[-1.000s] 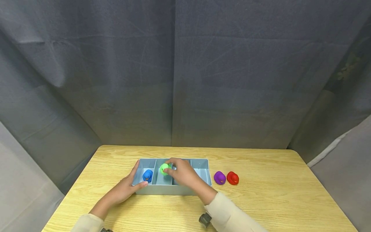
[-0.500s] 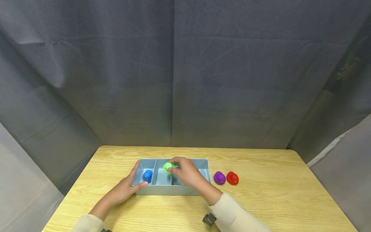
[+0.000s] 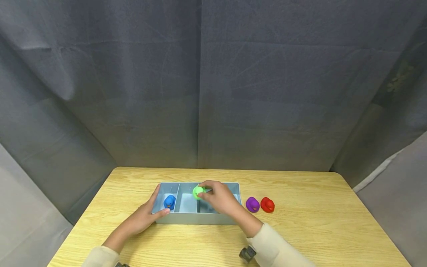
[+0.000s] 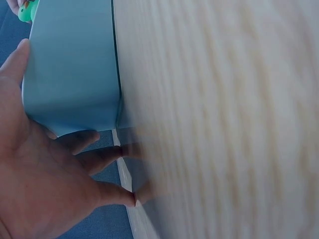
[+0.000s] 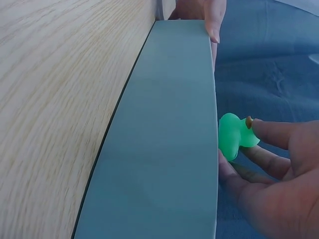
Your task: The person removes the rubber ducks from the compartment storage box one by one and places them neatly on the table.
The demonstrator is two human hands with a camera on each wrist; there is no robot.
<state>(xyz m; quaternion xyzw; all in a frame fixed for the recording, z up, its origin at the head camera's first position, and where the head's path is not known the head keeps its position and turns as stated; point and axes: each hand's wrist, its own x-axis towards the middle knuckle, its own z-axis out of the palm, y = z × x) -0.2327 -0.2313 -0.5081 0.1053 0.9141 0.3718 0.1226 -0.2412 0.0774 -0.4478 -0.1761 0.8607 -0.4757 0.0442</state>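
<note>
Pale wood is the table [image 3: 333,218] under everything, and on it rests the blue-grey box [image 3: 200,218]. I judge its plastic thin, stiff and light, so it could slide if pushed; an end is a good place for steadying it. My left hand [image 3: 144,218] touches the left end there, thumb at the near rim, fingers spread. My right hand [image 3: 218,199] pinches the green duck [image 3: 199,191] between thumb and fingertips, one tip at its orange beak. The duck is over the box, near the second inner wall from left; whether it touches this wall, I cannot tell. It looks rubbery, so probably light, a little soft, hard to break, perhaps slippery where smooth. I would hold it across the head or rounder body, gently. The blue duck [image 3: 169,202] sits in the leftmost compartment; the purple duck [image 3: 252,204] and red duck [image 3: 267,205] are right of the box.
</note>
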